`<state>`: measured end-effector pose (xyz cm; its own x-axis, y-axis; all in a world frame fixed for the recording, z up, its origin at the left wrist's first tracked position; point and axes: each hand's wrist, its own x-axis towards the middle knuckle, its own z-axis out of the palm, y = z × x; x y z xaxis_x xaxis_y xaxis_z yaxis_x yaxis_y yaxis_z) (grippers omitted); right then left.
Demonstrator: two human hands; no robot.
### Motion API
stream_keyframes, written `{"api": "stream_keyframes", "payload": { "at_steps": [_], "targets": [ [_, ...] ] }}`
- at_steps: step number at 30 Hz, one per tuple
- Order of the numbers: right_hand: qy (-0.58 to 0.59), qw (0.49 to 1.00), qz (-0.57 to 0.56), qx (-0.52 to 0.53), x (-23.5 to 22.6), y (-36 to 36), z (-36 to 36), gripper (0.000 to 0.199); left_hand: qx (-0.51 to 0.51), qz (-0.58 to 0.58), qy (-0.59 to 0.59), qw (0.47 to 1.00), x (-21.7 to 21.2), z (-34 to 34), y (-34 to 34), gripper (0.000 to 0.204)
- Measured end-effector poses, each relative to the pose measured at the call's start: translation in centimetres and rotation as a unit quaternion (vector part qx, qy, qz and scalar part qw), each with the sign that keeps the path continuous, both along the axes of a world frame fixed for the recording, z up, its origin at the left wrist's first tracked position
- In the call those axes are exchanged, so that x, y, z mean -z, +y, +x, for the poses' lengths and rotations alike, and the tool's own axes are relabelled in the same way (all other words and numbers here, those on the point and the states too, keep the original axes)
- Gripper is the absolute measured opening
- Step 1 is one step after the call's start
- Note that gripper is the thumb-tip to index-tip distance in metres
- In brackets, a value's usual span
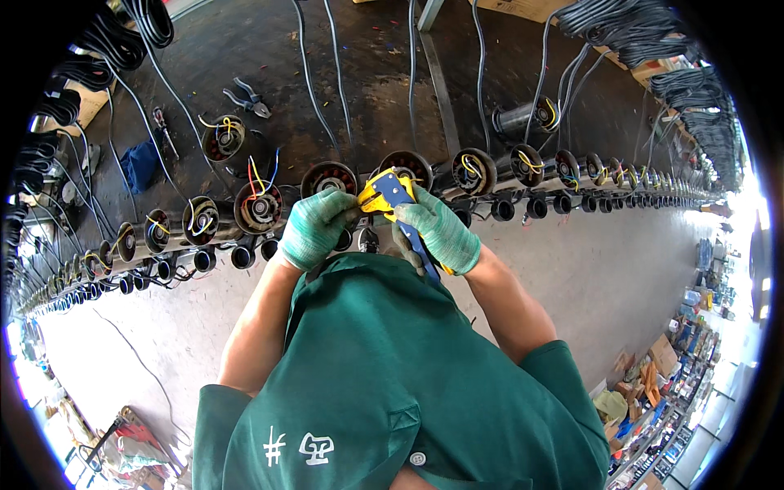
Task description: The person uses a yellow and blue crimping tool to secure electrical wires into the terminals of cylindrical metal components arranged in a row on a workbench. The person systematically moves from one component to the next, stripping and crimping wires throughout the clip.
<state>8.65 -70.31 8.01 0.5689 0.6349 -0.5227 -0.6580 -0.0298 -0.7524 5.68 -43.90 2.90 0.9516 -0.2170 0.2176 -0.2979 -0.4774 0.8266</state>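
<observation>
My right hand (445, 230), in a green knit glove, grips a yellow and blue wire stripper (395, 191) with its fingers around the handles. Close by the tool's yellow jaws, my left hand (315, 229), gloved alike, has thumb and fingers pinched together. Whatever lies in that pinch is too small or hidden to make out. Just beyond the hands stand two open cylindrical motor housings, the left one (328, 176) and the right one (407, 165), partly covered by the stripper. Left of them, another motor housing (259, 207) has red, yellow and blue wires sticking up.
More motor housings (474, 171) line the bench edge both ways, with grey cables (412, 73) running back over the dark bench (376, 106). Pliers (247, 98), a screwdriver (166, 132) and blue cloth (140, 165) lie at left. Coiled black cables (625, 28) sit at back right.
</observation>
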Motion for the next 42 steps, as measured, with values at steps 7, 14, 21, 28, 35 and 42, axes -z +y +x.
{"api": "stream_keyframes", "payload": {
  "at_steps": [7, 14, 21, 28, 35, 42],
  "targets": [
    [-0.040, 0.990, 0.123, 0.048, 0.0, 0.5, -0.8, 0.070, -0.023, -0.048, 0.001, 0.999, 0.1, -0.3, -0.2, 0.017],
    [-0.213, 0.965, 0.057, 0.141, 1.0, 2.1, -0.6, 0.080, -0.026, -0.046, 0.021, 0.998, -0.5, -0.4, -0.2, 0.017],
    [-0.173, 0.968, 0.064, 0.171, 0.2, 0.6, 0.1, 0.071, -0.038, -0.019, 0.080, 0.996, -3.4, 0.0, -1.6, 0.056],
    [-0.215, 0.962, 0.025, 0.166, 1.5, -0.2, -0.3, 0.071, -0.105, 0.182, 0.056, 0.976, -2.2, 0.7, -2.9, 0.040],
    [-0.230, 0.968, 0.006, 0.104, 2.1, -0.7, -0.4, 0.065, -0.104, 0.081, 0.009, 0.991, -1.4, 0.5, -2.0, 0.022],
    [-0.006, 0.995, 0.091, 0.033, 2.1, -0.7, 0.2, 0.065, -0.047, 0.018, -0.019, 0.999, -1.6, 0.2, -0.5, 0.021]
  ]
}}
